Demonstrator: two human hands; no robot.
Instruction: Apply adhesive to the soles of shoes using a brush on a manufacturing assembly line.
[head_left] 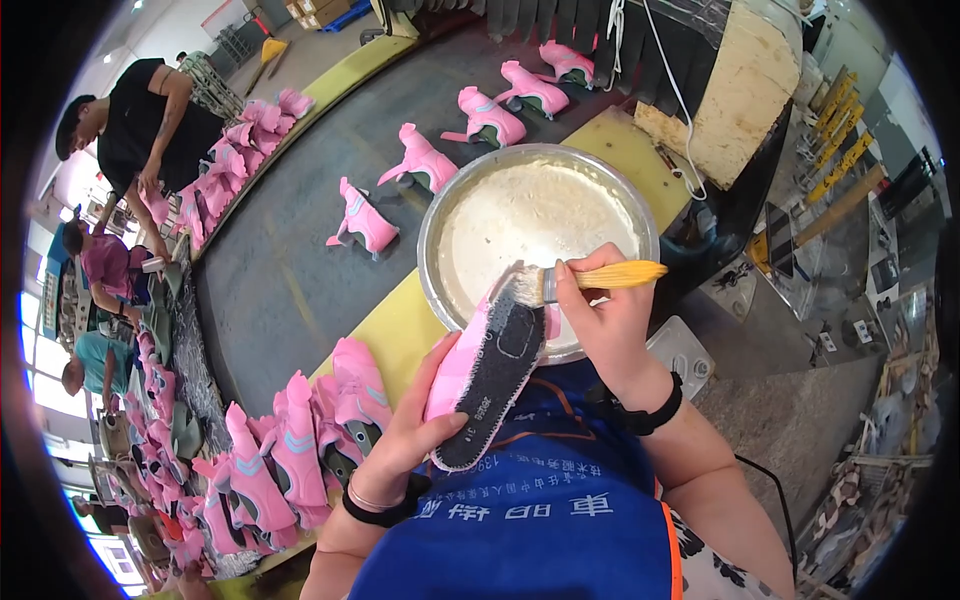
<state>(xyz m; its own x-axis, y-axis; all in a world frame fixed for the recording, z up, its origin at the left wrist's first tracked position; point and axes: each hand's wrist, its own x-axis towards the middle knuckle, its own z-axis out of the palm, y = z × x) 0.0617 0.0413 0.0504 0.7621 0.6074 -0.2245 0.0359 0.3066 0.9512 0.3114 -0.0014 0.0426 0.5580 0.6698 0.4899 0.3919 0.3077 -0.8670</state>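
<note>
Conveyor (265, 225) bears uppers (363, 225) behind bowl (428, 255); left fingers (436, 432) hold shoe (490, 375), right fingers (572, 292) hold paintbrush (625, 275).

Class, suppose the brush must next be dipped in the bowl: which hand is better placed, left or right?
Probably the right hand: it holds the brush by its yellow handle, near the bowl. The left hand is occupied, holding the pink shoe upper.
</note>
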